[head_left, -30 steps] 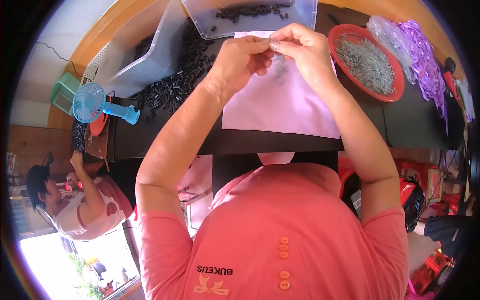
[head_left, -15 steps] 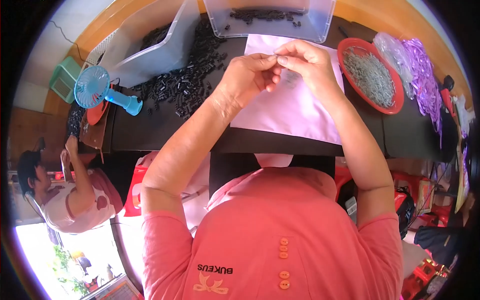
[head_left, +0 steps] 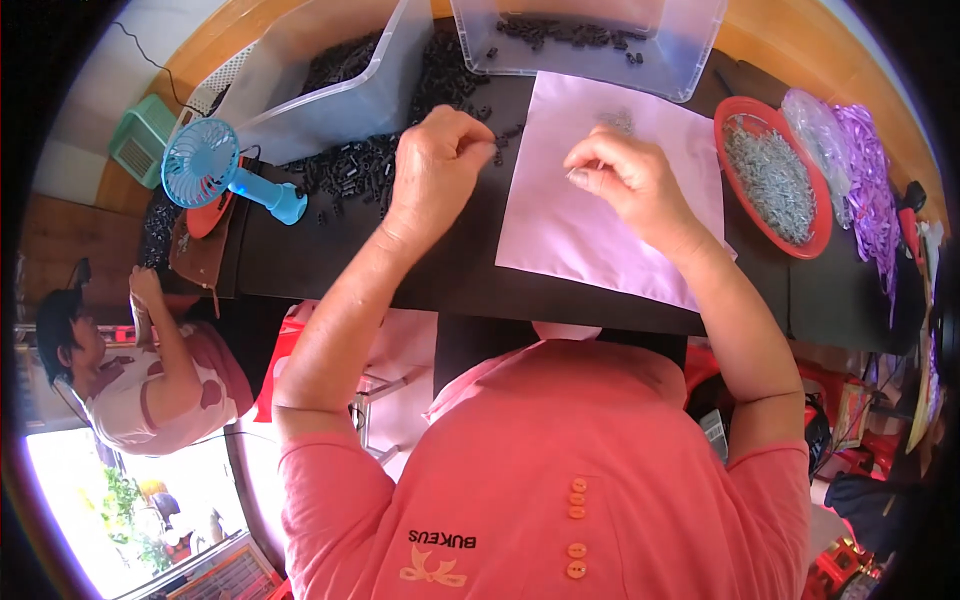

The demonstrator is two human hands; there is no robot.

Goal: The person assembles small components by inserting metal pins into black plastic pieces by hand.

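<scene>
My left hand [head_left: 436, 165] is over the dark table, beside the pile of small black parts [head_left: 365, 178]. Its fingers are curled with thumb and forefinger together; anything between them is hidden. Above the pink cloth [head_left: 560, 220] is my right hand [head_left: 632, 185], also pinched closed. Something tiny and pale shows at its fingertips, too small to name. A few small silvery metal pieces [head_left: 619, 121] lie on the cloth just beyond that hand. The two hands are apart from each other.
Two translucent bins [head_left: 385, 85] with black parts stand at the back. At right are a red bowl [head_left: 823, 235] of silvery pieces and purple ribbon strips [head_left: 868, 190]. A blue fan [head_left: 200, 163] stands at left; a person [head_left: 150, 370] works beyond the table's left end.
My hands were together over the cloth and have separated. The left moved left toward the black parts; the right stays over the cloth, lower in the picture. The whole view has shifted slightly.
</scene>
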